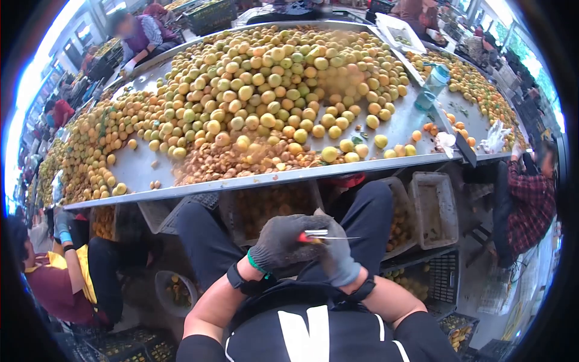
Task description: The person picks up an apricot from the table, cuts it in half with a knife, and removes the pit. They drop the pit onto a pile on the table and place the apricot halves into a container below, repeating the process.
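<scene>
My left hand [280,242], in a dark grey knitted glove with a green cuff, is closed in front of my lap. A small red-handled metal tool [316,234] pokes out from its fingers, and its thin pointed end crosses over my other hand. Pressed close beside it, my right hand [338,256] wears a lighter grey glove and has its fingers curled. Whatever lies inside those fingers is hidden. Beyond my hands, a crate of orange-brown pieces [271,211] stands between my knees, partly under the table.
A metal table [136,172] carries a heap of yellow-green fruit [241,90] and brown scraps [241,160]. On it stands a blue-green bottle [432,87]. Pale crates [435,211] sit below its edge. Co-workers sit at the left [60,283] and right [528,193].
</scene>
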`<state>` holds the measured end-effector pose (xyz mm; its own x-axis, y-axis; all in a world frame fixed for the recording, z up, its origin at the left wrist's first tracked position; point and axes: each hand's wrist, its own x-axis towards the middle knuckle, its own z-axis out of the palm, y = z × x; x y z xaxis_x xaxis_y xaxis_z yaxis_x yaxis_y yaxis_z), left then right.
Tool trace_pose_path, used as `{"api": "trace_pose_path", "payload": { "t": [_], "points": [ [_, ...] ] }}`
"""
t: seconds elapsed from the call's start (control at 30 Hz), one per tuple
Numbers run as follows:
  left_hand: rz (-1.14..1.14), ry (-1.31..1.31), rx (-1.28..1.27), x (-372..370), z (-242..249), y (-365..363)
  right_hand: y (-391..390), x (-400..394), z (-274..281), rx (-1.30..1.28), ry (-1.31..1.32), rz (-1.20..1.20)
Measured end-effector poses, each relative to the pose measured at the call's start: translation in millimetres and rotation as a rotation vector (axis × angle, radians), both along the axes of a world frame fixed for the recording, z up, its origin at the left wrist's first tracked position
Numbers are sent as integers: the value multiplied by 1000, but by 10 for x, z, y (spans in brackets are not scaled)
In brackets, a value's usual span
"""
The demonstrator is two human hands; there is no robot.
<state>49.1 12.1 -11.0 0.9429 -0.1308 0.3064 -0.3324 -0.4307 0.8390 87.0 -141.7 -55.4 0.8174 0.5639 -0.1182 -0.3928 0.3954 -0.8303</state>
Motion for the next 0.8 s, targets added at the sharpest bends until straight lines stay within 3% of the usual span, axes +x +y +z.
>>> {"api": "trace_pose_path", "payload": {
  "t": [0.07,0.13,0.17,0.2,0.23,0.3,0.33,0.4,0.43,0.47,0.53,0.6,0.67,0.7,0.73,0.77,0.8],
  "points": [
    [-21,-48,-259,14,-137,-60,22,-24,66,-312,-222,-77],
    [48,-142,-216,31,-72,-121,190,-68,-422,-184,-200,-328],
    [-5,-156,-230,35,-83,-143,219,-56,-310,-323,-479,-442],
    [98,-134,-237,15,-112,-161,234,-56,-204,-473,-752,-538],
    [204,-108,-239,1,-152,-200,274,-48,-244,-492,-757,-575],
    [232,-59,-277,22,-219,-273,343,-22,-377,-305,-351,-423],
    [304,-8,-306,50,-231,-267,328,39,-407,-298,-372,-448],
    [268,-8,-268,56,-222,-232,261,171,-418,-195,-43,-108],
    [248,7,-231,87,-211,-212,210,179,-194,63,428,-11],
    [229,31,-195,111,-216,-202,155,181,-51,63,405,-23],
    [197,-22,-202,161,-215,-176,79,152,87,-233,-237,3],
    [166,-42,-102,132,-203,-156,62,180,-109,-236,-258,78],
    [161,-50,-105,132,-219,-157,172,169,-140,-329,-419,-131],
    [185,-25,-282,123,-225,-194,213,152,-155,-328,-418,-130],
    [210,4,-459,112,-209,-238,254,115,-72,-347,-412,-282],
    [215,11,-457,128,-174,-268,279,81,30,-366,-403,-432],
    [229,-70,-417,151,-132,-287,283,67,136,-366,-392,-418]
  ]
}}
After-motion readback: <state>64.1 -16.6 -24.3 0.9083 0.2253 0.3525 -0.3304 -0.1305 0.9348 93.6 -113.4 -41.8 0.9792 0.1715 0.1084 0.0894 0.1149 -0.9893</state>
